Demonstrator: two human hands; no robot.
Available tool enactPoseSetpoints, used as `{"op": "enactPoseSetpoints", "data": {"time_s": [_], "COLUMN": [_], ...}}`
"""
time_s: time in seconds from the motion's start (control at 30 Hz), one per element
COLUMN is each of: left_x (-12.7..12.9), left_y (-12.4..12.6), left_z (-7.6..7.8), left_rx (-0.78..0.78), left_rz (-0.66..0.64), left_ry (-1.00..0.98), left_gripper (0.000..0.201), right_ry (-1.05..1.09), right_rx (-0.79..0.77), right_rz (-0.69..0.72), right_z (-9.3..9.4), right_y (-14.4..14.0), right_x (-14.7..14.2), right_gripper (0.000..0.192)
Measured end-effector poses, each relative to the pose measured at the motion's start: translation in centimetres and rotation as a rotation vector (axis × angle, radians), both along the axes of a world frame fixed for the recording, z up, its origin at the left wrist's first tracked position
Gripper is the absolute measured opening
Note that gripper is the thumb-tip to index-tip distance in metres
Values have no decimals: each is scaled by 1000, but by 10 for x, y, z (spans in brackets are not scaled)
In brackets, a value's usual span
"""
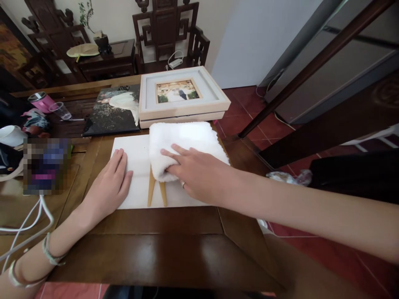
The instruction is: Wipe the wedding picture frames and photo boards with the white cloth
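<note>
A flat white board (137, 158), the back of a picture frame with a wooden stand (156, 192), lies on the dark wooden table (162, 249). My left hand (110, 182) rests flat on its left part, fingers spread. My right hand (195, 172) presses down on a folded white towel (183, 143) that lies over the board's right part, fingers laid over the towel's near edge. A ring shows on one finger of my right hand.
Behind the towel stands a stack of light wooden photo frames (182, 95), with a dark photo print (114, 110) to its left. Cups, a pink tumbler (42, 101) and white cables (28, 224) crowd the table's left side. Red tile floor lies to the right.
</note>
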State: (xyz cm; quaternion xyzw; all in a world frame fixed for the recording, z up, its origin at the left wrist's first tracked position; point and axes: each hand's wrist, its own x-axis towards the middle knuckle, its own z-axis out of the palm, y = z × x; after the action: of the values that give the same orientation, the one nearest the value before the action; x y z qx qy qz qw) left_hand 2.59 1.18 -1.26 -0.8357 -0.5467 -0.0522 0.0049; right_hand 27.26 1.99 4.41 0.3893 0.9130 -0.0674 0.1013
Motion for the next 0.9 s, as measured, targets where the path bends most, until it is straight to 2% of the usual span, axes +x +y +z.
{"op": "enactPoseSetpoints", "data": {"time_s": [0.1, 0.23, 0.33, 0.47, 0.6, 0.8, 0.9], "left_x": [-1, -1, 1, 2, 1, 1, 1], "left_y": [0, 0, 0, 0, 0, 0, 0], "left_z": [0, 0, 1, 2, 1, 1, 1], "left_rx": [-3, -14, -20, -27, -28, -9, -12], "left_rz": [2, 5, 9, 15, 18, 9, 9], "left_ry": [3, 4, 1, -3, -8, 1, 2], "left_gripper": [62, 63, 63, 63, 63, 63, 62], "right_ry": [-41, -65, -32, 1, 61, 104, 80], "right_rx": [-109, -301, -343, -319, -230, -44, 40], "right_rz": [-9, 55, 82, 101, 55, -60, -53], "right_z": [8, 21, 24, 25, 21, 2, -7], "right_y": [-16, -44, -54, -47, -28, 8, 18], "right_x": [-5, -12, -10, -1, 7, 17, 19], "right_gripper": [54, 54, 51, 45, 50, 40, 42]}}
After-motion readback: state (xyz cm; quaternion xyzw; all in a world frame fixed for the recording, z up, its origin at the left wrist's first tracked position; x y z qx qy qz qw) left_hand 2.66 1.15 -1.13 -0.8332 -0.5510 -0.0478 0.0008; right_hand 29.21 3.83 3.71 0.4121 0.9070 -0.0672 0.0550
